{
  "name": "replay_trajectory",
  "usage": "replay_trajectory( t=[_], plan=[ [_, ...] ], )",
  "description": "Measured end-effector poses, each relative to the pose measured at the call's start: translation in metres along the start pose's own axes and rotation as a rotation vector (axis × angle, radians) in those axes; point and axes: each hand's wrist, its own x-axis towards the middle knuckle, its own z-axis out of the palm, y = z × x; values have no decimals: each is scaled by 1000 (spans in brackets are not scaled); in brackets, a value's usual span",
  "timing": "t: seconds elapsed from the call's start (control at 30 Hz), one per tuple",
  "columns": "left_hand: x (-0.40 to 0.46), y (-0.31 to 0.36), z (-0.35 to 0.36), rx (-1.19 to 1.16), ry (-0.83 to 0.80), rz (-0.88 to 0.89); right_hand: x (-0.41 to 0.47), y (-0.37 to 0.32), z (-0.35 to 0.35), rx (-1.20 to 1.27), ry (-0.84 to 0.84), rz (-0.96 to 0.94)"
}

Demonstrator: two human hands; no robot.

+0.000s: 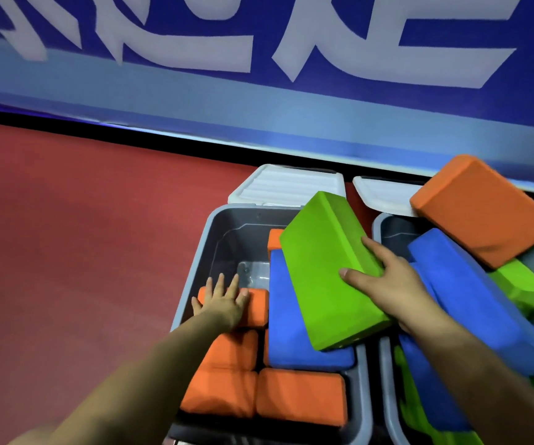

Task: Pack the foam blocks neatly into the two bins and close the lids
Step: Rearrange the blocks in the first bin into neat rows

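Here the right hand (384, 284) grips a green foam block (326, 274) tilted over the left bin (192, 284) — resting on a blue block (291, 335). The left hand (224, 300) lies flat, fingers spread, on an orange block (256, 306) by the bin's left wall — both lids (285, 184) off

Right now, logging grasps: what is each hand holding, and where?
Right hand grips the green block at its right edge. Left hand lies flat on an orange block, holding nothing.

Left hand (224, 300) lies flat, fingers spread; right hand (384, 281) seemingly grips, thumb out.
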Motion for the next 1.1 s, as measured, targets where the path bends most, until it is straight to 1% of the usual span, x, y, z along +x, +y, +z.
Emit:
replay_trajectory(
  t=[0.1, 0.3, 0.53, 0.63, 0.7, 0.73, 0.83, 0.87, 0.9, 0.93, 1.03, 1.1],
  plan=[
    [2, -8, 22, 98, 17, -11, -2, -2, -2, -11, 3, -50],
    [28, -19, 41, 140, -9, -42, 8, 4, -7, 99, 93, -77],
    [56, -4, 25, 169, -45, -55, 14, 13, -6, 63, 117, -56],
    [53, -1, 22, 174, -131, -69, 11, 9, -6, 31, 150, -92],
    [48, -3, 16, 92, -134, -88, 8, 2, -9, -4, 166, -119],
    [44, -3, 11, -20, -78, -97, 7, -2, -10, -11, 177, -127],
    [29, 4, -1, -538, 181, -168, 8, -7, -14, -34, 207, -147],
    [18, 12, -3, -638, 216, -183, 9, -8, -17, -54, 214, -142],
    [6, 20, -3, -691, 209, -188, 9, -8, -20, -78, 222, -133],
    [-5, 26, 2, -709, 164, -189, 9, -8, -24, -102, 231, -124],
    [-33, 42, 27, -710, -81, -223, 8, -8, -35, -111, 258, -91],
    [-44, 48, 48, -749, -200, -203, 8, -9, -42, -73, 260, -80]
  ],
)
